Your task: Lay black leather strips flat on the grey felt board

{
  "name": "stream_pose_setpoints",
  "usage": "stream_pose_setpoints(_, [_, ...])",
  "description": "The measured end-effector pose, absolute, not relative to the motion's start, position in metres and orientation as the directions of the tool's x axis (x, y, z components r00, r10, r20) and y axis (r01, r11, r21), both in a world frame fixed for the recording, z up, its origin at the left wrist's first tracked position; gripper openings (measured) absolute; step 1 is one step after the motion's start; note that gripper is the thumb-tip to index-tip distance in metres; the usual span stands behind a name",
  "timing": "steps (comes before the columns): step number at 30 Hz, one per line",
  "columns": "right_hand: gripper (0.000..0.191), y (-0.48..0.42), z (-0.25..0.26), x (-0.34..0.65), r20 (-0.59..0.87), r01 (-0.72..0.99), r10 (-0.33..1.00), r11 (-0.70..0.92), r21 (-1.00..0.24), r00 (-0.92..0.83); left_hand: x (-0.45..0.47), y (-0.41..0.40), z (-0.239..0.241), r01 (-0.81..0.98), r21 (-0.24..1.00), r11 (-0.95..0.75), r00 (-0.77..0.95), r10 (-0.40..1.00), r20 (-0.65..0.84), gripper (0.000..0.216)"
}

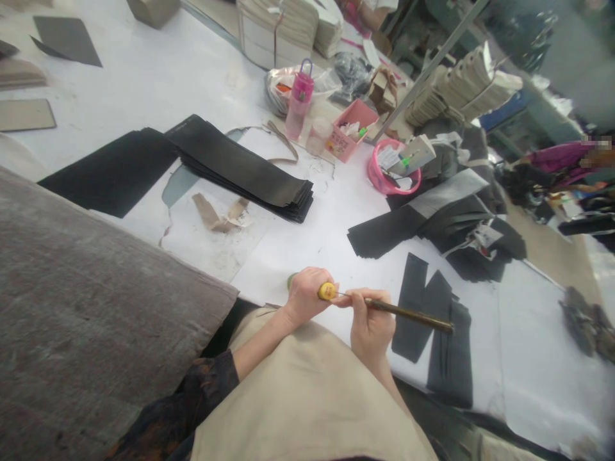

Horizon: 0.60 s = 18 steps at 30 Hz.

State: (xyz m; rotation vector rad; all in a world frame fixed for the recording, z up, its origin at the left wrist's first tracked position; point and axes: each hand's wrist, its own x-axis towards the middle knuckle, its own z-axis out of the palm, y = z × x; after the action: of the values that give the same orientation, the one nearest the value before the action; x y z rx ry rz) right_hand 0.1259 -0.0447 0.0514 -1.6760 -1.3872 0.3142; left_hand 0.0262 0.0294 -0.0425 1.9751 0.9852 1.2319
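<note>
The left hand (303, 296) grips a small yellow-capped bottle (326, 291); the right hand (369, 323) pinches a long dark brush (408, 314) at its mouth, over black fabric strips (432, 320).

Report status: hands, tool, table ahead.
Left hand shut on yellow-capped bottle. Right hand pinching thin dark stick, tip at the cap. Black fabric strips under the stick; nothing blocking.
</note>
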Motion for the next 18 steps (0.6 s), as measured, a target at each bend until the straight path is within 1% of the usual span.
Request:
stream_pose_setpoints(3, [0.007,-0.0449,0.0480,0.1281,0.395,0.658,0.864,0.103,-0.746,0.313,0.0265,0.0293,-0.0431,0.269,0.801,-0.534,0.298,0.837,0.459,0.018])
stream_pose_setpoints(8, [0.004,-0.0446,0.0442,0.1288,0.411,0.660,0.875,0.151,-0.735,0.257,0.0270,0.0287,-0.0432,0.268,0.802,-0.534,0.294,0.838,0.459,0.019])
stream_pose_setpoints(18, [0.007,-0.0411,0.0488,0.1277,0.428,0.717,0.877,0.152,-0.680,0.219,0.0272,0.0303,-0.0443,0.260,0.793,-0.551,0.280,0.829,0.484,0.019])
